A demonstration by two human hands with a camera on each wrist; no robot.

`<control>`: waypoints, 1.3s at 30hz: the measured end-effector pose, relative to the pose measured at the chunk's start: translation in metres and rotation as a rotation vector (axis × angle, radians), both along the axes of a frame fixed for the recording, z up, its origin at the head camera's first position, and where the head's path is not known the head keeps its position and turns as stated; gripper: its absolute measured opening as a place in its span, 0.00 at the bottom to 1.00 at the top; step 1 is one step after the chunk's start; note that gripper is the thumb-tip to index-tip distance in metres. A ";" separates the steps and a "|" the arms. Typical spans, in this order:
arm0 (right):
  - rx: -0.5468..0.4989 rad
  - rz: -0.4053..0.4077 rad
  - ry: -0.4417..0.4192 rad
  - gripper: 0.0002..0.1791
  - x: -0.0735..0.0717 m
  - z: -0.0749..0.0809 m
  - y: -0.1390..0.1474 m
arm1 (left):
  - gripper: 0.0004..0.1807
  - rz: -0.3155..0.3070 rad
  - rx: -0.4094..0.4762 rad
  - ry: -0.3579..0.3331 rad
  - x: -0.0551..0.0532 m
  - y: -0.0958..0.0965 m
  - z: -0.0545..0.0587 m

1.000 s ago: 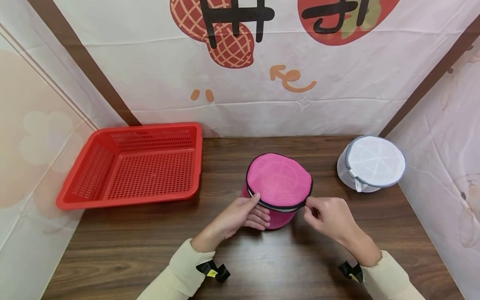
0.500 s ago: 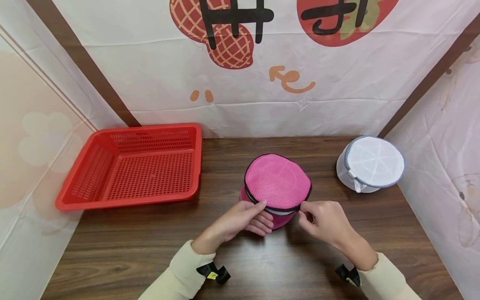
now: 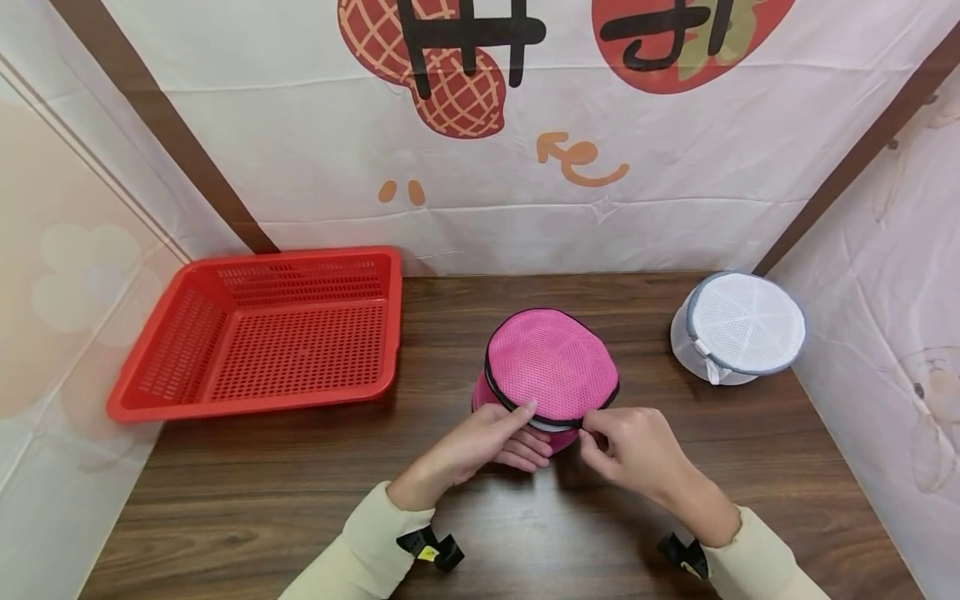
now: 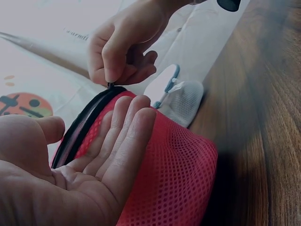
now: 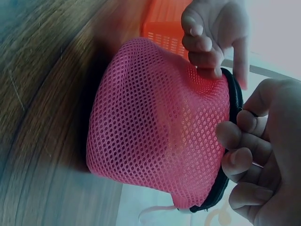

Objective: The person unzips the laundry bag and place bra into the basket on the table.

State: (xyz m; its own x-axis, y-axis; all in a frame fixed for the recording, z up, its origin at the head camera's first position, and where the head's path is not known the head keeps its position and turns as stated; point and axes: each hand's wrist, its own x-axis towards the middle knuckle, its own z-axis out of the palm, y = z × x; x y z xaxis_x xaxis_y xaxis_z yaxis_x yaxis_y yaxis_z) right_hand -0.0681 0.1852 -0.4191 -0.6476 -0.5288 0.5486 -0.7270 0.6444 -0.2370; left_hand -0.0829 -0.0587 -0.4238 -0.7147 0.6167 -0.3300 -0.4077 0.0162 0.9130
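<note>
A round pink mesh laundry bag (image 3: 551, 358) with a black zip band around its top stands on the wooden table. My left hand (image 3: 487, 437) rests against its near left side, fingers fairly straight along the mesh and thumb at the top rim. At the front right of the rim, my right hand (image 3: 637, 446) pinches the small zipper pull (image 4: 111, 85) between thumb and forefinger. Between the two hands a pale strip of the zip shows under the black edge. The right wrist view shows the bag's pink side (image 5: 146, 122) bulging slightly.
A red perforated plastic basket (image 3: 396, 333) stands at the back left. At the back right is a white mesh laundry bag (image 3: 746, 321) with grey trim. Printed cloth (image 3: 495, 233) walls the table (image 3: 300, 500) at the back and sides.
My right hand has moved left along the front of the rim with the zipper pull. The left thumb has slid slightly right, and the pink bag has shifted a little left.
</note>
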 end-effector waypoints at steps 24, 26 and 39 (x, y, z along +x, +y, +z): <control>-0.006 0.043 0.028 0.12 0.005 -0.005 -0.018 | 0.31 0.071 0.031 -0.020 -0.003 0.000 -0.005; -0.003 0.041 0.025 0.12 0.006 -0.005 -0.018 | 0.30 0.072 0.038 -0.025 -0.003 0.000 -0.005; 0.005 0.041 0.032 0.12 0.003 -0.003 -0.019 | 0.25 0.087 0.055 -0.025 -0.004 -0.004 -0.004</control>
